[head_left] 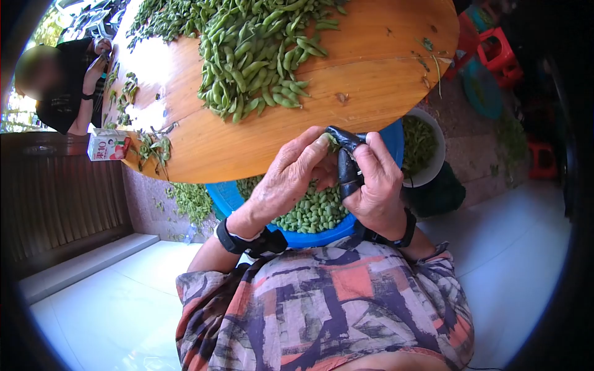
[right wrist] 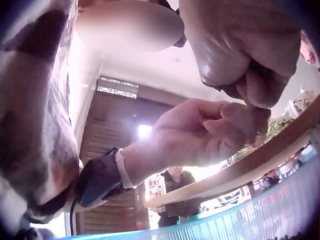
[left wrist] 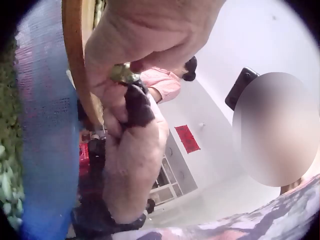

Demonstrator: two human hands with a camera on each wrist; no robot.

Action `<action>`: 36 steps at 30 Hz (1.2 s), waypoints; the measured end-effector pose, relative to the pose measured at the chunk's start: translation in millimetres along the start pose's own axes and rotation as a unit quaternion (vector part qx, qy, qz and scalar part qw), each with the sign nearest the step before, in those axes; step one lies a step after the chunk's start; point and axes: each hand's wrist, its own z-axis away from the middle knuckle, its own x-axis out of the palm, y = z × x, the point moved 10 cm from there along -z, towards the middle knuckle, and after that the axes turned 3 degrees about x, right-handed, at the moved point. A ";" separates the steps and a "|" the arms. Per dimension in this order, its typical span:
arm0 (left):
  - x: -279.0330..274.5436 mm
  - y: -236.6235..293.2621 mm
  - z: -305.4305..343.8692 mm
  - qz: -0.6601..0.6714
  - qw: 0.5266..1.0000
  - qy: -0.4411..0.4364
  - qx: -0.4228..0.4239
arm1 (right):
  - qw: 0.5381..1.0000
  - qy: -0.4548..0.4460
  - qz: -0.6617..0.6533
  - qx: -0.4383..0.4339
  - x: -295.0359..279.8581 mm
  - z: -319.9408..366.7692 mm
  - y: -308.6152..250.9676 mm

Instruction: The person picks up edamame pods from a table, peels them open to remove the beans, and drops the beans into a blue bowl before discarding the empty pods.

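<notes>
Over a blue basket (head_left: pixel 306 238), my two hands meet at the wooden table's edge. My left hand (head_left: pixel 288 176) pinches a green soybean pod (head_left: pixel 333 143) between thumb and fingers; the same pod (left wrist: pixel 122 73) shows partly in the left wrist view. Black coverings wrap the thumb and a finger of my right hand (head_left: pixel 378 185), which grips the pod's other side. Most of the pod is hidden by the fingers. Below them, shelled green beans (head_left: pixel 315 210) fill the basket.
A heap of unshelled pods (head_left: pixel 247 55) covers part of the wooden table (head_left: pixel 365 80). A drink carton (head_left: pixel 108 145) stands at its left edge, near another person (head_left: pixel 65 86). To the right are a white bucket (head_left: pixel 438 151) of greenery and red stools (head_left: pixel 498 52).
</notes>
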 end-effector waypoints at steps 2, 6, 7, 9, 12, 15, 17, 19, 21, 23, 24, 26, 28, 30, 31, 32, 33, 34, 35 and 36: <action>4.2 6.2 9.9 -0.187 0.978 0.029 0.090 | 1.000 0.005 0.009 -0.012 0.1 0.6 -3.4; 5.2 17.2 14.8 -0.446 0.871 0.016 0.206 | 1.000 -0.003 -0.001 -0.022 1.0 -1.2 -1.7; -0.4 10.7 12.6 -0.392 0.902 0.020 0.179 | 1.000 -0.017 -0.024 0.002 2.2 -2.8 4.9; -12.0 -2.6 3.0 -0.200 0.971 0.063 0.111 | 0.998 -0.030 -0.047 0.026 4.7 -3.3 9.9; -19.7 -11.2 -0.4 -0.106 0.988 0.059 0.097 | 1.000 -0.008 -0.021 -0.001 2.5 -0.6 1.8; 2.9 15.6 9.3 -0.383 0.886 0.028 0.258 | 1.000 0.011 0.000 -0.024 -0.8 0.6 -5.3; 26.7 32.7 20.9 -0.538 0.767 0.037 0.347 | 0.999 0.004 -0.032 0.009 0.7 -1.9 4.2; 9.6 12.9 5.6 -0.292 0.943 0.036 0.156 | 0.998 -0.002 -0.056 0.019 -0.3 -3.0 10.0; 7.2 13.0 6.0 -0.320 0.934 0.038 0.153 | 0.996 -0.009 -0.080 0.028 -0.7 -4.3 14.6; 7.4 13.6 5.6 -0.348 0.925 0.040 0.150 | 0.992 -0.026 -0.110 0.050 1.8 -5.1 20.4; 2.2 3.0 2.3 -0.194 0.975 0.048 0.092 | 0.992 -0.026 -0.110 0.051 -0.4 -5.8 20.6; 1.4 -12.9 -0.7 -0.035 0.997 0.054 0.031 | 0.975 -0.081 -0.168 0.120 7.9 -4.8 31.5; -10.3 -23.1 1.2 0.016 0.993 0.113 0.010 | 0.988 -0.052 -0.127 0.073 4.1 -5.2 19.1; -5.7 -20.3 2.8 0.022 0.995 0.091 0.019 | 0.997 -0.002 -0.082 0.004 -1.5 -1.0 3.5; -1.5 -17.0 2.4 0.027 0.997 0.067 0.027 | 0.997 0.000 -0.083 0.004 -1.6 -1.9 4.3; -4.2 -21.5 0.4 0.038 0.999 0.022 0.029 | 0.995 -0.019 -0.093 0.020 1.7 -4.2 9.4; -0.2 -19.5 -0.9 0.036 0.999 0.021 0.031 | 0.993 -0.037 -0.104 0.035 4.3 -6.9 15.1; 0.9 -19.9 -1.2 0.026 0.998 0.050 0.021 | 0.985 -0.080 -0.136 0.069 9.5 -9.8 27.3; -0.4 -19.8 -0.4 0.015 0.997 0.079 0.013 | 0.986 -0.077 -0.137 0.064 7.3 -11.6 25.7; 0.9 -21.7 -2.0 0.045 0.997 0.060 0.012 | 0.987 -0.067 -0.130 0.062 3.7 -13.0 23.5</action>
